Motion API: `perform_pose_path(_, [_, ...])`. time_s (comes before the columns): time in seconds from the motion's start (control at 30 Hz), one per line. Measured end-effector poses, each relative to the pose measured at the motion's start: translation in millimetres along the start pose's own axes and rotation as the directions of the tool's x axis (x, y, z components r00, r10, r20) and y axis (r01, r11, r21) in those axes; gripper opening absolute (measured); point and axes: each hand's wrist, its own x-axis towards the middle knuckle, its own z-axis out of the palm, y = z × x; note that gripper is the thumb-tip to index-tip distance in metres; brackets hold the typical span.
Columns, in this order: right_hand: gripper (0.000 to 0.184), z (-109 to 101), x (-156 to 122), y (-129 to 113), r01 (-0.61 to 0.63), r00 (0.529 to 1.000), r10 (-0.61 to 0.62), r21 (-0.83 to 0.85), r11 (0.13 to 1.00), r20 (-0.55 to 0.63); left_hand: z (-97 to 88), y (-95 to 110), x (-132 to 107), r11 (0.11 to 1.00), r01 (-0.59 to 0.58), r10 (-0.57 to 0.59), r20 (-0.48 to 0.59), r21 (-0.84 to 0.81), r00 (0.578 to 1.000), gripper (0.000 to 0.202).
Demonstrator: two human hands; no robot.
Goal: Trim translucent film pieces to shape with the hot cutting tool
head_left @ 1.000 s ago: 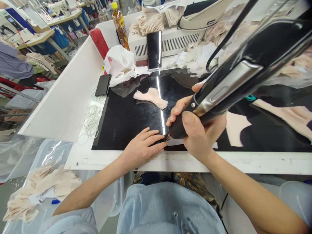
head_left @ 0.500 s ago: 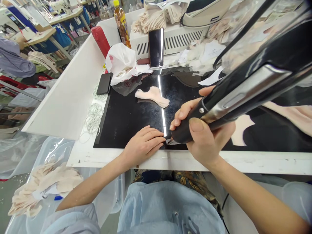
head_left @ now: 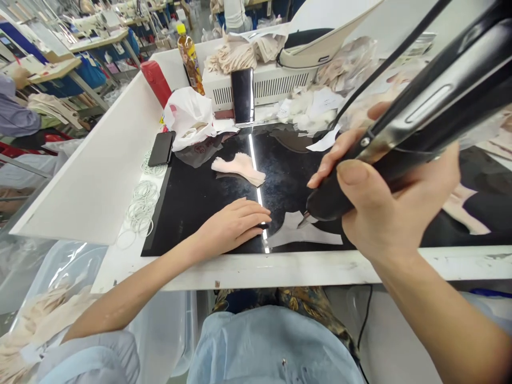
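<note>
My right hand (head_left: 384, 208) is wrapped round a black corded handheld tool (head_left: 404, 136) with a silver strip along its body. The tool's small pointed metal tip shows at or just above a pale bra-shaped fabric piece (head_left: 308, 234) on the glossy black board (head_left: 188, 213); whether it touches, I cannot tell. My left hand (head_left: 230, 224) lies palm down with fingers stretched, left of that piece. A small dark bit shows by its fingertips, too small to name. Farther back on the board rests a pink fabric piece (head_left: 240, 168).
A black phone (head_left: 161, 149) and white elastic loops (head_left: 142, 205) lie along the left edge. Another phone (head_left: 242, 96) leans on a vented white box (head_left: 280, 85). A plastic bag (head_left: 190, 114), red flask (head_left: 156, 82) and drink bottle (head_left: 190, 58) stand behind. Pink fabric (head_left: 466, 210) lies at right.
My right hand and the tool have moved right, away from my left hand, uncovering the pale fabric piece. My left hand stays on the board. The camera view has shifted slightly.
</note>
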Motion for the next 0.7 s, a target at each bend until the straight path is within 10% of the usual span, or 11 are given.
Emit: perform_pose_path(0.7, [0.037, 9.2, -9.3, 22.6, 0.047, 0.997, -0.042, 0.091, 0.995, -0.064, 6.5, -15.4, 49.7, 0.975, -0.031, 0.089, 0.255, -0.222, 0.963, 0.071])
